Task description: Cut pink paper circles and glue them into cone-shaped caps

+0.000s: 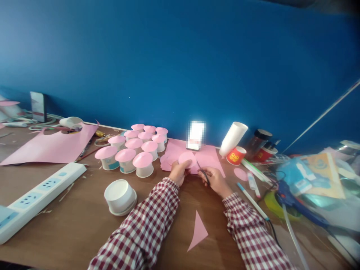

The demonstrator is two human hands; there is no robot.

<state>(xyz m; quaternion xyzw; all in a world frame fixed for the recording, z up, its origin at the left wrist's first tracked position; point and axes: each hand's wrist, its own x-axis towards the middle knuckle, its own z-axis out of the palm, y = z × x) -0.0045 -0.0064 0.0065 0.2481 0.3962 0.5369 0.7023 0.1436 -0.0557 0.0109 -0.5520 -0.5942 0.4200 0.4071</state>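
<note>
On the smooth brown tabletop [75,228], thin pink paper sheets [216,158] lay flat beside squat, round, pink-topped cups [144,171]. Over the sheets, the left hand [178,173] had its grip pinched, thumb uppermost, on a paper disc [187,156]: plain pink, matte, nearly round, its face turned upward. The right hand [216,180] had its grip closed around dark, slender scissors [207,179] just beside the disc; their long axis slanted, pointing forward and leftward. How far the blades were spread could not be told.
</note>
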